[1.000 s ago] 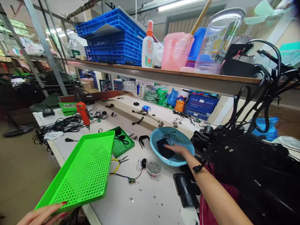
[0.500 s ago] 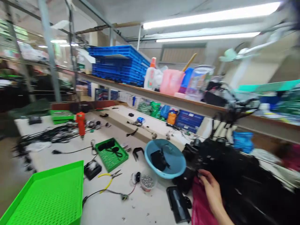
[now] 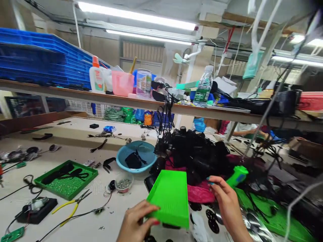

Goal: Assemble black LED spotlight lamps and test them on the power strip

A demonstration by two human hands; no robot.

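Note:
My left hand (image 3: 138, 220) pinches the near left corner of a bright green tray (image 3: 170, 195), which is tilted above the table; no parts show inside it. To the right of the tray, my right hand (image 3: 228, 203) is raised, thumb and fingertips close together near the edge of a dark pink cloth (image 3: 200, 193); whether it holds anything is too small to tell. Behind the tray lies a big heap of black parts (image 3: 196, 154). Black discs (image 3: 213, 220) and a white glove-like item (image 3: 199, 227) lie below my hands.
Left of the tray stand a blue basin (image 3: 146, 148), a tub of screws (image 3: 123, 184), yellow pliers (image 3: 73, 206) and a green tray with black parts (image 3: 65, 179). A green electric screwdriver (image 3: 237, 176) hangs at right. A loaded shelf (image 3: 141, 102) crosses behind.
The view has swung right. My left hand has come into view with the green tray. My right hand is off the spot it touched at the heap's edge.

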